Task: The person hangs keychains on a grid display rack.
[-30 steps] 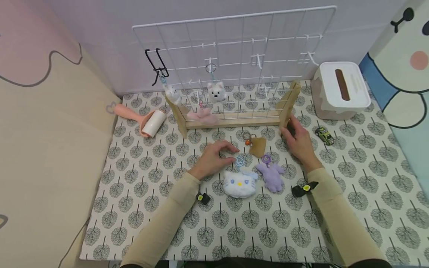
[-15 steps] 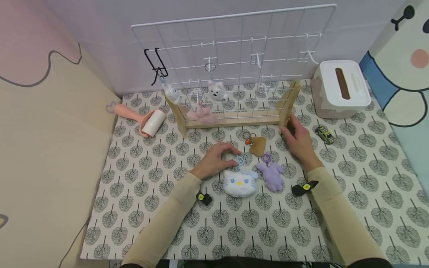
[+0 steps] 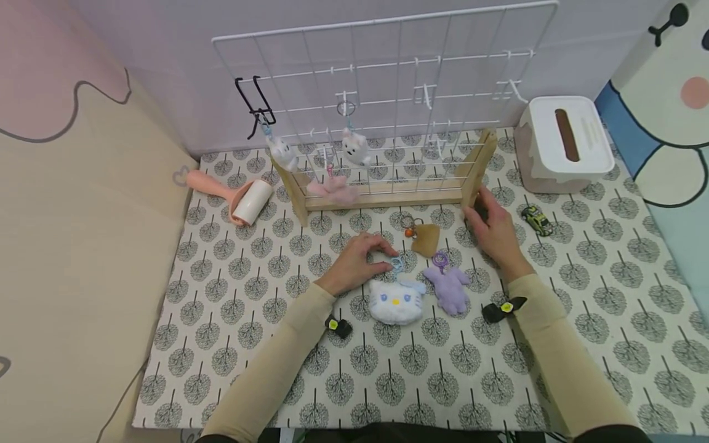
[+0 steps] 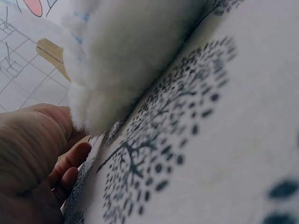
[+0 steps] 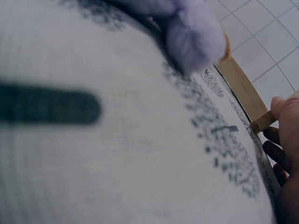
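My left hand (image 3: 356, 264) pinches the light-blue ring (image 3: 397, 264) of a white plush cat-face keychain (image 3: 396, 303) lying on the patterned cloth. White fur (image 4: 126, 51) fills the top of the left wrist view and hides the ring there. At the right, my right hand (image 3: 495, 232) grips the lower end of the wooden leg (image 3: 477, 169) of a white wire grid rack (image 3: 400, 98). In the right wrist view, the thumb lies against that wooden foot (image 5: 264, 121). Between the hands lie a purple plush keychain (image 3: 450, 289) and a tan keychain (image 3: 426, 240) with an orange bead.
On the rack hang two white plush charms (image 3: 356, 147) and a pink one (image 3: 333, 189); several hooks stick out forward. A pink lint roller (image 3: 252, 202) lies left. A toy car (image 3: 536, 220) and a white-lidded tissue box (image 3: 570, 138) are on the right.
My left fingers have closed in on the blue ring, which now tilts up instead of lying flat. The right hand stays on the rack's leg. One white charm swings slightly.
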Available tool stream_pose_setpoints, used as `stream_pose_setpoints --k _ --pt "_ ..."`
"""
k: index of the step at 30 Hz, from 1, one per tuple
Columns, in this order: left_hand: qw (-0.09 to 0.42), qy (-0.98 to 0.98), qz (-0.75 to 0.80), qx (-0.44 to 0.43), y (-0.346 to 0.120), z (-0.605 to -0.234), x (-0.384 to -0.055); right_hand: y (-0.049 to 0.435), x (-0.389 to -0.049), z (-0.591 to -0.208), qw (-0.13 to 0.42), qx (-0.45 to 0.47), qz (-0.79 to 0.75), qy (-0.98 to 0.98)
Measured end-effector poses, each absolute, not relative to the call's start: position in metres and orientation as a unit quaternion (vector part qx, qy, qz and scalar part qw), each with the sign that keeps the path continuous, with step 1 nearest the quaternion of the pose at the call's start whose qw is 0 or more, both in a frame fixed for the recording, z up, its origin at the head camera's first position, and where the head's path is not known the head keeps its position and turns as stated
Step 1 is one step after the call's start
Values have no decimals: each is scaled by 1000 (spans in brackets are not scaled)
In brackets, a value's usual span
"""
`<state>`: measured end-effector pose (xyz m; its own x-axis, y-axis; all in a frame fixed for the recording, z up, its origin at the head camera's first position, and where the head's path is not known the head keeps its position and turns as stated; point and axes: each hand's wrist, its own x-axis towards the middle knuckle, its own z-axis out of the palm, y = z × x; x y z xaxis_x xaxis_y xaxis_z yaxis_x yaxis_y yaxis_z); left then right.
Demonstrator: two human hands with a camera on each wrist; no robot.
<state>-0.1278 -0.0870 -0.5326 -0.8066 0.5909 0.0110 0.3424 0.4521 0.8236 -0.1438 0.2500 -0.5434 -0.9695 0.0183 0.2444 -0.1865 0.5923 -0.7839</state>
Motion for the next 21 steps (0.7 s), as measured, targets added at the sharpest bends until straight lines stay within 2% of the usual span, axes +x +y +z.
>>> stream_pose_setpoints --k 13,21 --pt "136 844 436 282 -82 -534 -128 250 -144 -543 113 46 453 -883" --pt "152 847 425 282 -82 -533 -127 251 -145 -545 115 47 453 -883"
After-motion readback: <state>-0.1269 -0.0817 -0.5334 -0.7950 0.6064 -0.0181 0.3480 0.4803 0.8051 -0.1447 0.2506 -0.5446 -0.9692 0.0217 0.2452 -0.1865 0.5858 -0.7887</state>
